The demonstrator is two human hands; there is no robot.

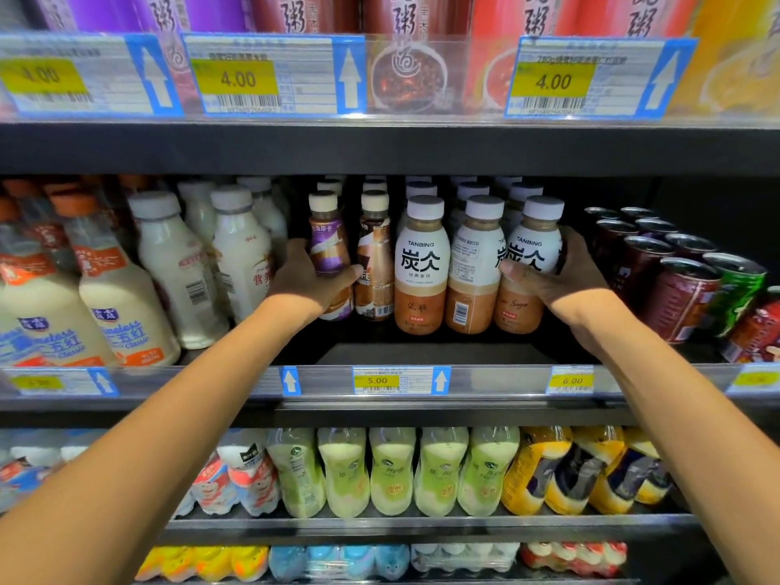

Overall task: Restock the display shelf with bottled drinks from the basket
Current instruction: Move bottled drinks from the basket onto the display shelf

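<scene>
On the middle shelf (422,352) stand rows of bottled coffee drinks. My left hand (308,276) wraps around a slim purple-labelled coffee bottle (327,242) at the front of its row. Beside it stands a brown coffee bottle (375,263). My right hand (557,276) grips the rightmost white-capped TANBING bottle (527,247) from its right side. Two more TANBING bottles (422,263) stand between my hands, with further rows behind them. The basket is out of view.
White milk bottles (177,263) and orange-capped bottles (105,297) fill the shelf's left side; dark cans (675,285) fill the right. Price tags (380,380) line the shelf edge. Green and yellow bottles (392,470) stand on the shelf below, cartons on the shelf above.
</scene>
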